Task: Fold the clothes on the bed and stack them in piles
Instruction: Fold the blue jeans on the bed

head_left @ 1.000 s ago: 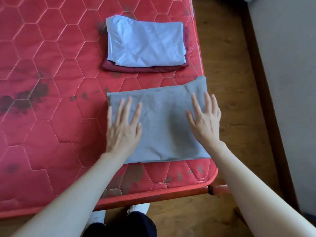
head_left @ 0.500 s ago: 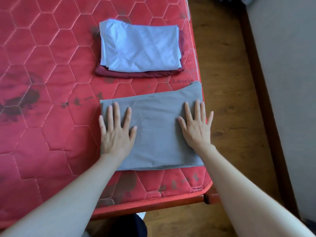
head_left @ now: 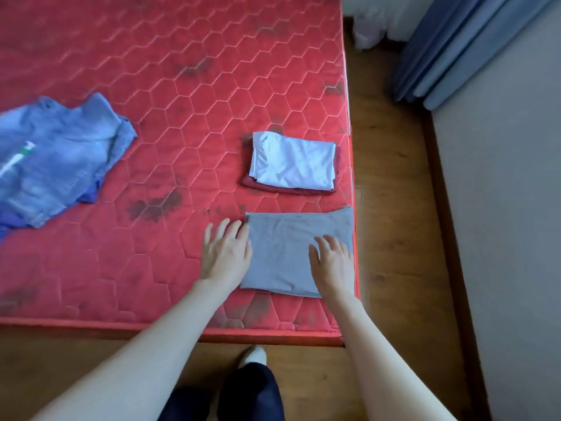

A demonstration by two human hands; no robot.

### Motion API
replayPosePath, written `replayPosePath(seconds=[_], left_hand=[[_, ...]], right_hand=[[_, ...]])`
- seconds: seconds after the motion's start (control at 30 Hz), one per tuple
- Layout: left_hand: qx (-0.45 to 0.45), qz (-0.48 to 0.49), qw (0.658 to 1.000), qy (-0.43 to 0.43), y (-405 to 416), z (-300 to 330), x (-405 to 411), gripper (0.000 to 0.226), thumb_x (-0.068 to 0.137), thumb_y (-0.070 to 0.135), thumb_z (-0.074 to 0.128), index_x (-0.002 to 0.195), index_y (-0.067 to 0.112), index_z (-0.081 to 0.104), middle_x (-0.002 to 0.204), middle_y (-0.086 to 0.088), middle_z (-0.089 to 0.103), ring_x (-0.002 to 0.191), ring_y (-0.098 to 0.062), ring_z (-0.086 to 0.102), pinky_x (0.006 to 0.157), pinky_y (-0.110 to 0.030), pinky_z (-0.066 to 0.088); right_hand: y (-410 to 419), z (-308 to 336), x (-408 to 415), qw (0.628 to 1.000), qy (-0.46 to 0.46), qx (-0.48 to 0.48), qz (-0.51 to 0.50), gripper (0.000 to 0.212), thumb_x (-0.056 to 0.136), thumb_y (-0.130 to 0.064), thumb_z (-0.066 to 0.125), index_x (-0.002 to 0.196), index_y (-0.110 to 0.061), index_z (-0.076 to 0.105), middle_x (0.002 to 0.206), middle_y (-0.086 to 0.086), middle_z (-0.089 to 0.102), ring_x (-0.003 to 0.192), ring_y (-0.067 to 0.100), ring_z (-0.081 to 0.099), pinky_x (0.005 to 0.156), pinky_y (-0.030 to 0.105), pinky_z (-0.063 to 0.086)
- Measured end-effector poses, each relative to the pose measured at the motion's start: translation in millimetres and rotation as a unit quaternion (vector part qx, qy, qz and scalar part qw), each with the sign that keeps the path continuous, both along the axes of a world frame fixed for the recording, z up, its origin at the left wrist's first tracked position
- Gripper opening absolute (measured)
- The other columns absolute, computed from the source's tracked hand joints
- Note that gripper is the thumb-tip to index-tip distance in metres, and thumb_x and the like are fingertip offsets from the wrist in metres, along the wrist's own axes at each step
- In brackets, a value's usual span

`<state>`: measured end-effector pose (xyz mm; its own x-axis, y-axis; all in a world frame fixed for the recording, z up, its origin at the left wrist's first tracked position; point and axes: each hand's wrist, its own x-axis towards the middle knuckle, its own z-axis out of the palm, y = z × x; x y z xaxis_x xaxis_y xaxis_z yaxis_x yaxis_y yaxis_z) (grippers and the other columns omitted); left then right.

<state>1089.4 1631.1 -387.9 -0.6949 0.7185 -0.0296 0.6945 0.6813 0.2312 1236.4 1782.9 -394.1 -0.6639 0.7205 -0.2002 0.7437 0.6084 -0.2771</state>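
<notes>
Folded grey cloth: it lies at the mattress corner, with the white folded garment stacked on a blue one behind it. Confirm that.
Wrong in one respect: in the head view the white folded garment lies on a dark red one, not blue. The folded grey cloth does lie at the mattress corner.

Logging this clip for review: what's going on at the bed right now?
A person is folding laundry on a red mattress. The right hand lies flat on a folded grey garment near the corner; the left hand rests open at its left edge. Behind it sits a pile: a pale blue garment on a maroon one. Unfolded denim clothes wait at left.
</notes>
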Motion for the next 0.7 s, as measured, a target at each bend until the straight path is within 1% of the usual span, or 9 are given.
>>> replayPosePath(seconds=[0.07,0.13,0.23,0.3,0.4,0.5,0.6,0.7], left_hand=[[0.035,0.008,0.999,0.027,-14,34,-14,0.035,0.078,0.015,0.071,0.113,0.007,0.068,0.112,-0.009,0.068,0.111,-0.032,0.06,0.098,-0.054,0.041],[0.035,0.025,0.999,0.032,-38,58,-27,0.038,0.083,0.018,0.067,0.12,0.009,0.066,0.119,-0.009,0.065,0.117,-0.031,0.056,0.102,-0.052,0.038],[-0.019,0.073,0.997,0.019,-91,83,-46,0.043,0.091,0.026,0.057,0.133,0.014,0.057,0.135,-0.007,0.056,0.13,-0.029,0.045,0.109,-0.051,0.029],[-0.051,0.1,0.994,0.015,-133,96,-61,0.045,0.093,0.029,0.054,0.136,0.015,0.054,0.139,-0.006,0.052,0.132,-0.028,0.041,0.109,-0.051,0.027],[-0.045,0.127,0.99,0.038,-186,121,-103,0.045,0.089,0.027,0.06,0.132,0.012,0.057,0.134,-0.008,0.056,0.129,-0.03,0.046,0.105,-0.053,0.031],[-0.03,0.143,0.987,0.067,-231,141,-162,0.042,0.085,0.021,0.066,0.124,0.007,0.063,0.124,-0.013,0.062,0.119,-0.034,0.054,0.099,-0.056,0.038],[-0.029,0.146,0.985,0.088,-276,151,-223,0.042,0.083,0.02,0.067,0.122,0.004,0.063,0.12,-0.015,0.063,0.115,-0.036,0.055,0.095,-0.056,0.04],[-0.03,0.143,0.985,0.088,-320,145,-284,0.044,0.083,0.019,0.067,0.124,0.004,0.061,0.121,-0.017,0.062,0.115,-0.037,0.055,0.092,-0.055,0.041]], right_hand=[[-20,30,-26,0.999,0.03,0.015,0.016,0.034,0.099,-0.028,0.049,0.126,-0.012,0.06,0.131,0.008,0.057,0.12,0.031,0.05,0.095,0.042,0.037],[-43,54,-49,0.999,0.035,0.018,0.037,0.036,0.099,-0.031,0.047,0.13,-0.015,0.057,0.135,0.007,0.053,0.127,0.027,0.045,0.099,0.04,0.034],[-84,86,-85,0.995,0.05,0.022,0.089,0.037,0.099,-0.032,0.046,0.131,-0.015,0.054,0.138,0.007,0.049,0.133,0.025,0.038,0.102,0.039,0.031],[-110,109,-112,0.99,0.058,0.035,0.125,0.036,0.097,-0.029,0.045,0.128,-0.015,0.055,0.137,0.006,0.049,0.132,0.025,0.038,0.102,0.039,0.031],[-140,141,-159,0.981,0.089,0.057,0.16,0.033,0.094,-0.027,0.047,0.121,-0.012,0.059,0.13,0.005,0.053,0.127,0.025,0.043,0.1,0.038,0.032],[-164,160,-206,0.976,0.1,0.079,0.177,0.032,0.095,-0.029,0.047,0.12,-0.011,0.059,0.131,0.006,0.053,0.128,0.024,0.042,0.1,0.04,0.034],[-196,167,-255,0.972,0.131,0.086,0.175,0.033,0.094,-0.027,0.05,0.119,-0.009,0.061,0.128,0.009,0.055,0.127,0.028,0.044,0.101,0.043,0.035],[-240,157,-315,0.972,0.112,0.095,0.182,0.036,0.096,-0.03,0.046,0.125,-0.012,0.057,0.132,0.006,0.052,0.132,0.024,0.038,0.104,0.04,0.029]])
